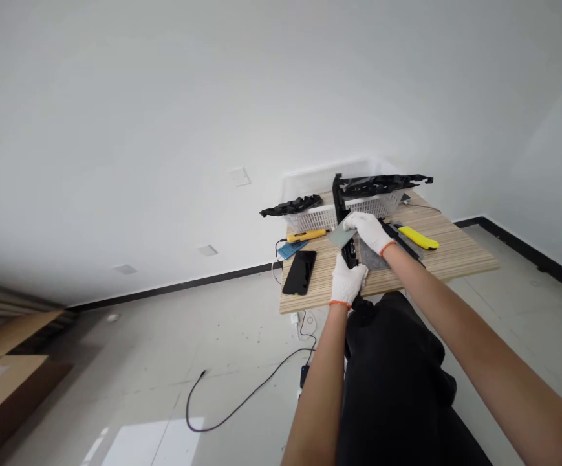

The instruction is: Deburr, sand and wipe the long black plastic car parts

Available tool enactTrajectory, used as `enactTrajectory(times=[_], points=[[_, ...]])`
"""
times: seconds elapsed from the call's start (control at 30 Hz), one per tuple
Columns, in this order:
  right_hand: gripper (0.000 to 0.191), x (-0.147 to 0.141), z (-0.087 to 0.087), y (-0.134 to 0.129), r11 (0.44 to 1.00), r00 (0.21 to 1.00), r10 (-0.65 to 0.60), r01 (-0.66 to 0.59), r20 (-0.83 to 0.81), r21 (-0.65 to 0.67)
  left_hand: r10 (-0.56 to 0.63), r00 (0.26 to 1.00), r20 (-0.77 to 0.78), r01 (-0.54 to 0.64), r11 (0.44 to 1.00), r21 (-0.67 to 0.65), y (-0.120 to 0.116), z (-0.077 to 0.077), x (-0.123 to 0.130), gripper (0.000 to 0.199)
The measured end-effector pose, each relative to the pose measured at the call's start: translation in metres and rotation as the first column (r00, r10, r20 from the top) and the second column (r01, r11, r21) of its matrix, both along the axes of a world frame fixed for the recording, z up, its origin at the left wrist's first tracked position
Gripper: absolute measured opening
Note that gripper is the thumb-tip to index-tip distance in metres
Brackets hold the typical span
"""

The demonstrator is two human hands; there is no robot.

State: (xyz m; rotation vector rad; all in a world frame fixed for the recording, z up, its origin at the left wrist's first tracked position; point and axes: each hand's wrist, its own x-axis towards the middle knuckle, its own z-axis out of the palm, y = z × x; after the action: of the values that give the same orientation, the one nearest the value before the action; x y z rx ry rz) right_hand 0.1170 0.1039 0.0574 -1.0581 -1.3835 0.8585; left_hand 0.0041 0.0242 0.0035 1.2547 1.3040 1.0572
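Observation:
My left hand (347, 282), in a white glove with an orange cuff, is closed around the lower end of a long black plastic part (337, 197). The part runs up past the front of a white basket. My right hand (365, 230), gloved the same way, pinches a thin grey-green sheet (341, 234) that lies across the middle of the part. Whether the sheet is sandpaper or something else I cannot tell. Beneath my right hand is a grey cloth (372, 257). Fingers and sheet hide some of the part.
The white basket (304, 219) at the table's back holds several black plastic parts (382, 185) jutting over its rim. On the wooden table (455, 259) are a yellow-handled corded tool (306, 236), a blue packet (291, 250), a black phone (300, 272) and a yellow cutter (419, 238). A cable (251, 395) trails across the floor.

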Motion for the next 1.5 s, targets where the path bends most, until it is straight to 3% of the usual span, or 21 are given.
enactTrajectory(times=[0.23,0.33,0.43,0.53,0.63,0.87,1.07,1.23,1.37,1.5], points=[[0.019,0.008,-0.010,-0.002,0.993,0.993,-0.109,0.107,-0.044,-0.043,0.045,0.999,-0.001,-0.045,0.999,-0.006,0.000,-0.003,-0.001,0.040],[0.021,0.010,-0.009,-0.009,0.999,1.000,0.014,-0.013,0.014,-0.052,0.067,0.997,0.036,-0.066,0.998,-0.015,-0.003,-0.002,0.000,0.035],[0.053,0.014,-0.003,-0.018,0.992,0.992,0.125,-0.124,0.024,-0.041,0.051,0.998,-0.024,-0.051,0.998,-0.023,-0.008,0.000,-0.002,0.034],[0.047,0.016,0.006,-0.017,0.992,0.995,-0.052,0.041,-0.087,-0.123,0.051,0.992,-0.119,-0.054,0.998,-0.019,-0.015,-0.001,-0.005,0.036],[0.039,0.014,0.017,-0.002,0.958,0.972,-0.235,0.234,0.012,-0.165,0.070,0.988,-0.136,-0.070,0.998,0.003,-0.021,-0.004,-0.009,0.037],[0.039,0.006,0.039,0.048,0.956,0.944,-0.253,0.277,0.214,-0.094,0.043,0.991,-0.123,-0.035,0.997,0.064,-0.021,-0.014,-0.016,0.026],[0.047,0.002,0.033,0.060,0.940,0.903,-0.293,0.332,0.315,-0.075,0.005,0.995,-0.095,-0.006,1.000,-0.010,-0.017,-0.018,-0.018,0.029],[0.046,0.001,0.031,0.058,0.935,0.880,-0.284,0.342,0.380,-0.093,-0.064,0.985,0.163,0.078,0.994,-0.081,-0.009,-0.016,-0.018,0.034],[0.041,-0.005,0.034,0.048,0.942,0.872,-0.241,0.315,0.425,-0.114,-0.069,0.885,0.460,0.118,0.990,-0.079,0.013,-0.014,-0.013,0.033],[0.031,-0.013,0.039,0.041,0.955,0.879,-0.184,0.266,0.441,-0.132,-0.084,0.827,0.556,0.154,0.985,-0.082,0.035,-0.011,-0.014,0.042]])
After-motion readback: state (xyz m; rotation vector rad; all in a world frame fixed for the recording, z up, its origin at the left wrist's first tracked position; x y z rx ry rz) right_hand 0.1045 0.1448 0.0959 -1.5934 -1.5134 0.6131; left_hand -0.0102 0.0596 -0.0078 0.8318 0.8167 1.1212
